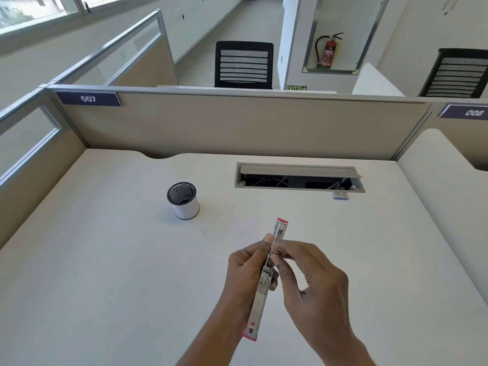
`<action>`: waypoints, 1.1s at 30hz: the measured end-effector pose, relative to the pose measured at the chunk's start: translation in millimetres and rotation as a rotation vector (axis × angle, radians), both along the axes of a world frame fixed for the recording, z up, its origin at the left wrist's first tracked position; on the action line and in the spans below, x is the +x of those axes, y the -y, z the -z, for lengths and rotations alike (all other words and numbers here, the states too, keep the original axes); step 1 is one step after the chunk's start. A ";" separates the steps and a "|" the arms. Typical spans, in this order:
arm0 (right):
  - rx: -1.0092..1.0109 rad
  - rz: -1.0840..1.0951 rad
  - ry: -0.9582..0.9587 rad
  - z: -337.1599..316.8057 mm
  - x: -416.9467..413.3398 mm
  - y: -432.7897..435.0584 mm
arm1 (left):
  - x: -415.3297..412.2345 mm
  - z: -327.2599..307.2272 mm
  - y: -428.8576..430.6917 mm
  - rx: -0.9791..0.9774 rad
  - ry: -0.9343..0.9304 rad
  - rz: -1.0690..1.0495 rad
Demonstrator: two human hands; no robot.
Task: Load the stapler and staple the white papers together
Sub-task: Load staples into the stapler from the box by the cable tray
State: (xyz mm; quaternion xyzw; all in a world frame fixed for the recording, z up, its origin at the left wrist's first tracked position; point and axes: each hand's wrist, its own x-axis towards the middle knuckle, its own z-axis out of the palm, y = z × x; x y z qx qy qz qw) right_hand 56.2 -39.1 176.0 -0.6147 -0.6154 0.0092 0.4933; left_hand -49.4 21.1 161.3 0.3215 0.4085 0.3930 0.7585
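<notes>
My left hand point(245, 270) is wrapped round the middle of the opened stapler point(260, 305), holding it above the tabletop point(105, 260). The stapler's long axis runs away from me, with one pink end farthest. My right hand point(317, 283) sits on its right side, thumb and forefinger pinching at the staple channel. Whether a staple strip is between them, I can't tell. The white papers point(244, 232) lie flat just beyond, left of the far end.
</notes>
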 end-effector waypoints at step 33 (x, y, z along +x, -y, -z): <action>-0.047 0.042 -0.102 9.4 -4.2 1.3 | 9.9 -12.6 -1.5 -0.052 -0.076 -0.064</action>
